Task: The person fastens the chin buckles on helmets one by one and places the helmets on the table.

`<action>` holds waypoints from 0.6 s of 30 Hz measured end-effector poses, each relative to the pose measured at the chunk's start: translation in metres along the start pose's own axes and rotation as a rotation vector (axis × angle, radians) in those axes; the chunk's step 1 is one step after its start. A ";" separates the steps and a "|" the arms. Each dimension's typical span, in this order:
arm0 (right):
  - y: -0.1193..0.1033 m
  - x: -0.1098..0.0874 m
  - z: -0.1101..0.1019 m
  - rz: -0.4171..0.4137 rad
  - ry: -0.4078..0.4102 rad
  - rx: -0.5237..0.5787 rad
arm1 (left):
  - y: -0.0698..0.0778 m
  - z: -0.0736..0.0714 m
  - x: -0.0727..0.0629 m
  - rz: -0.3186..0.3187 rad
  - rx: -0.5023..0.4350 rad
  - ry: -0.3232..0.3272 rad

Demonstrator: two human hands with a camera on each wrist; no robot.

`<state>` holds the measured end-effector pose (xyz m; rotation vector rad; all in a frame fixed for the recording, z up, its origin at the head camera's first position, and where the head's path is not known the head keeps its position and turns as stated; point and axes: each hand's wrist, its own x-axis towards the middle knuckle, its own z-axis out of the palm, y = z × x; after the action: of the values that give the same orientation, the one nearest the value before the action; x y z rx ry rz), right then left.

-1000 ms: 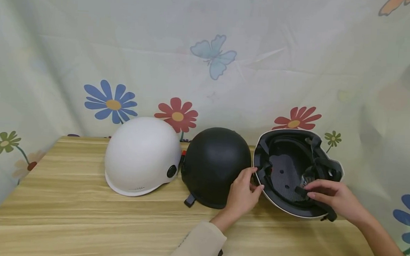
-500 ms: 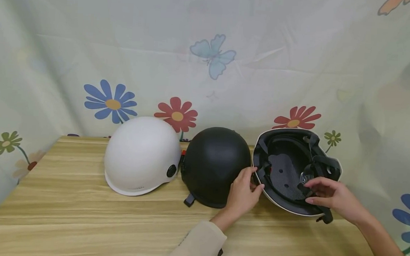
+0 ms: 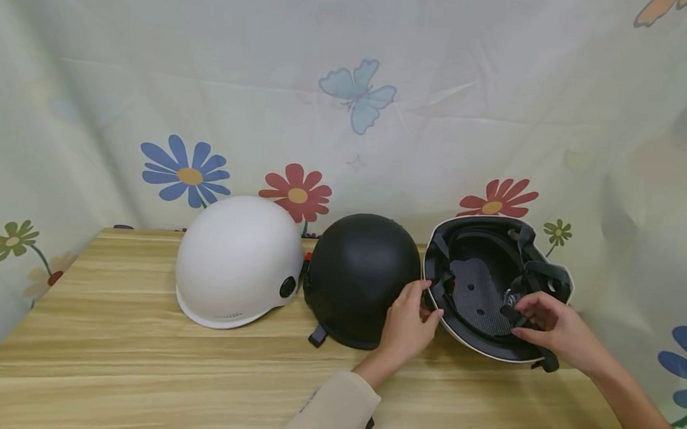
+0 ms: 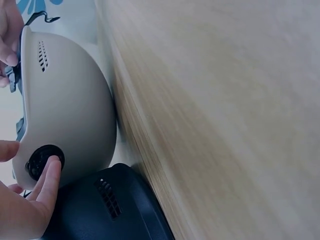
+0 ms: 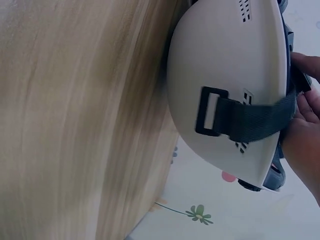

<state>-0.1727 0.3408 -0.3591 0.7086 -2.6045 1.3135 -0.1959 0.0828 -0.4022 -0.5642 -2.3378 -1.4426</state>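
An upturned helmet (image 3: 473, 292), white outside with black padding, lies on the right with its hollow toward me. My left hand (image 3: 406, 321) grips its left rim. In the left wrist view, the fingers (image 4: 49, 182) lie on the round black disc (image 4: 45, 161) on its shell, with the thumb at the rim. My right hand (image 3: 559, 329) pinches a black strap (image 3: 513, 315) inside the hollow. Another strap with a rectangular buckle (image 5: 210, 111) hangs over the outside of the shell in the right wrist view.
A black helmet (image 3: 364, 274) sits dome up right beside the upturned one, close to my left hand. Left of it stands a white helmet (image 3: 236, 261), also dome up. All are near the back of the wooden table (image 3: 195, 381), before a flower-printed curtain (image 3: 269, 74).
My right fingers spread apart around the strap, then close on it again, and its end lifts slightly. The upturned helmet shifts a little; my left hand keeps its hold.
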 end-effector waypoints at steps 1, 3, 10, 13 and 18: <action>0.000 0.000 0.000 0.017 0.015 -0.014 | 0.000 0.000 0.000 0.000 0.003 0.001; 0.000 -0.001 0.001 0.055 0.037 -0.036 | 0.000 0.000 0.000 0.009 0.008 0.005; 0.001 -0.002 0.000 0.103 0.045 -0.010 | 0.004 -0.001 0.003 0.001 0.017 0.001; 0.002 -0.002 -0.001 0.089 0.052 -0.007 | 0.006 -0.002 0.005 0.005 0.029 -0.001; 0.005 -0.001 -0.001 0.068 0.064 0.013 | 0.007 -0.003 0.006 0.004 0.042 -0.015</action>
<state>-0.1739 0.3443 -0.3622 0.5742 -2.5929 1.3505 -0.1976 0.0841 -0.3922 -0.5699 -2.3713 -1.3885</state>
